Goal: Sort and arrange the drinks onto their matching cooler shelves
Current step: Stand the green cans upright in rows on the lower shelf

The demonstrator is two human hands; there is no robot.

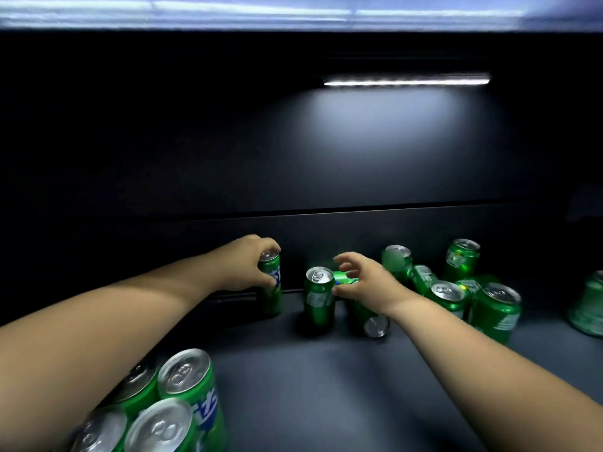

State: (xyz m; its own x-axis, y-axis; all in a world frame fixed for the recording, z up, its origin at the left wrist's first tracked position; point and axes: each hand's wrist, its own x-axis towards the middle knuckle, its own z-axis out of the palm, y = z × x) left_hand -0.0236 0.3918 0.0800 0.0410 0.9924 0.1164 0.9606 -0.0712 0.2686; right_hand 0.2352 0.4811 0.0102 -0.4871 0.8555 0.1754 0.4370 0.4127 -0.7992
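I look into a dark cooler shelf (319,380) holding green soda cans. My left hand (243,265) is closed around an upright green can (270,285) at the back left. My right hand (362,282) has its fingers spread around a can lying on its side (342,278), just behind an upright can (319,296); whether it grips that can I cannot tell. Another can (372,321) lies tipped below my right wrist. A jumble of upright and fallen cans (456,288) fills the back right.
Several upright green cans (169,402) stand packed at the front left under my left forearm. One blurred can (590,305) stands at the far right edge. A light bar (406,81) glows on the back wall. The shelf's front middle shows bare dark surface.
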